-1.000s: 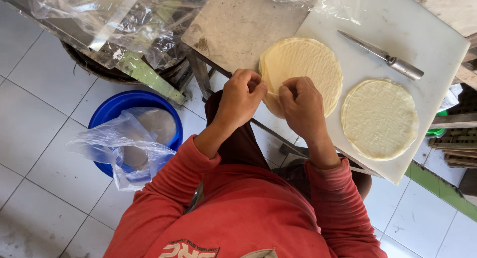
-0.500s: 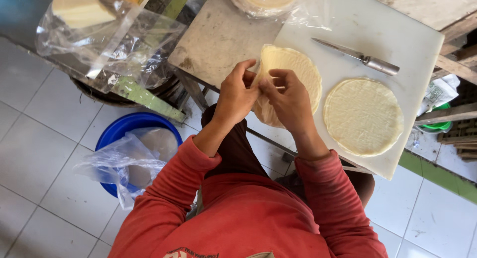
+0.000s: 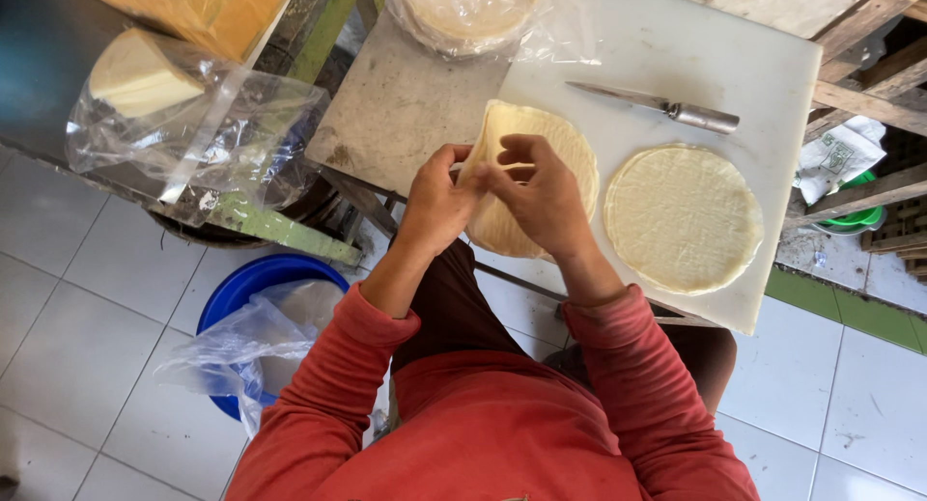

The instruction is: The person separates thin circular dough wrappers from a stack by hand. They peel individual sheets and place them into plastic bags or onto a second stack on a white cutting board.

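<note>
Head view: near the middle of the frame, the left hand point(image 3: 439, 204) and right hand point(image 3: 541, 197) pinch the edge of a thin round dough sheet point(image 3: 570, 153), fingers closed on it. It looks light, floppy and easy to tear, so hold it gently by the rim. Farther right lie a second dough sheet point(image 3: 682, 218) and a knife point(image 3: 666, 106) on the white board point(image 3: 676, 47).

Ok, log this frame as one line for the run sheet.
left hand: pinching wrapper edge | right hand: pinching same round dough wrapper, left side lifted | second wrapper: flat on white board | knife: lying untouched
</note>
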